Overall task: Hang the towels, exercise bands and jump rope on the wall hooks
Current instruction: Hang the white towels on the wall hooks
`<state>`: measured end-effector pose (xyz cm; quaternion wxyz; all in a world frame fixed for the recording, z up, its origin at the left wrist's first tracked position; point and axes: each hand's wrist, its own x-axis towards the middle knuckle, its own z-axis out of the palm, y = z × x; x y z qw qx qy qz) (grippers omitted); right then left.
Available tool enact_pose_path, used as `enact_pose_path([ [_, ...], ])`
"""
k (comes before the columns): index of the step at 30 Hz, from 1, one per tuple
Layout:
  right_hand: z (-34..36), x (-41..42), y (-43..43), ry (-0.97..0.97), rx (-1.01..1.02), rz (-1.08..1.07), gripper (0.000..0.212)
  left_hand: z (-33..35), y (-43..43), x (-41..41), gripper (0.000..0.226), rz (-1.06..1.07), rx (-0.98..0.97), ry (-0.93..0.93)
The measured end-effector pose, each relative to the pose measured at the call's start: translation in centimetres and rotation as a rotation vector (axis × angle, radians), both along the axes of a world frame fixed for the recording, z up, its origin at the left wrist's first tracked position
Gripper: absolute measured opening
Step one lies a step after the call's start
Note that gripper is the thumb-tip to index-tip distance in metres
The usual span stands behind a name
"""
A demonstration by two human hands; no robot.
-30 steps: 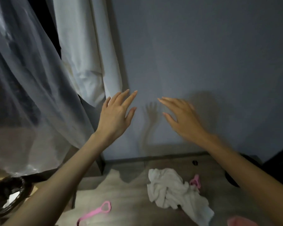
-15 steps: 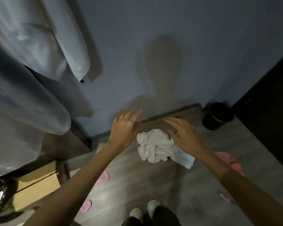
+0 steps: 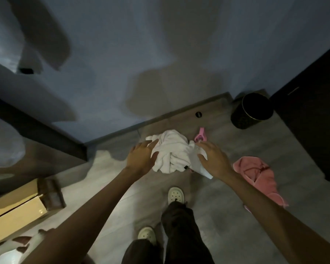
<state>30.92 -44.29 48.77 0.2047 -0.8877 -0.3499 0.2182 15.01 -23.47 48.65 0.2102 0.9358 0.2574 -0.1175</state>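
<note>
Far to the left of the crumpled white towel (image 3: 171,149), a cardboard box (image 3: 17,220) lies on the grey floor (image 3: 107,197). Nearer the towel, the bare left forearm stretches forward from the lower left with the wrist nearly straight. The left hand (image 3: 141,157) is palm-down, its fingers spread and relaxed. Its fingertips lie over the towel's left edge, but whether they touch the cloth I cannot tell. The towel itself is heaped on the floor close to the foot of the blue-grey wall (image 3: 179,54). Below the towel stand two pale shoes (image 3: 176,194), one ahead of the other. Over the towel's right side the right hand (image 3: 215,159) hovers palm-down, fingers spread, thumb out toward the cloth, gripping nothing. Its forearm runs back to the lower right corner. Just behind the towel's right edge a pink loop (image 3: 200,135) lies on the floor; whether it belongs to a band or the rope is unclear. Right of the white towel, apart from it, lies a pink towel (image 3: 257,176). Farther right and back, a black bin (image 3: 251,110) stands by the wall.
</note>
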Motion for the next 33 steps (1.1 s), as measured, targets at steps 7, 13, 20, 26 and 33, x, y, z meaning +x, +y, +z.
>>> enact_pose_path([
  [7,-10.8,6.8,2.6,0.133,-0.107,-0.004,0.040,-10.7,1.4,5.5,0.049,0.065,-0.049,0.087],
  [13,-23.5,8.9,3.6,0.147,-0.162,0.013,0.038,-23.3,2.4,9.0,0.051,-0.035,-0.024,0.138],
  [20,-42.6,11.2,4.8,0.058,-0.065,-0.035,0.041,-43.6,4.2,13.1,0.054,-0.059,-0.055,0.050],
  [26,-56.9,14.1,6.4,-0.139,-0.075,0.017,0.058,-59.7,5.7,15.6,0.081,-0.147,-0.051,-0.055],
  [33,-64.0,15.9,8.2,-0.455,-0.210,0.061,0.062,-68.2,6.9,16.3,0.070,-0.150,0.090,-0.304],
])
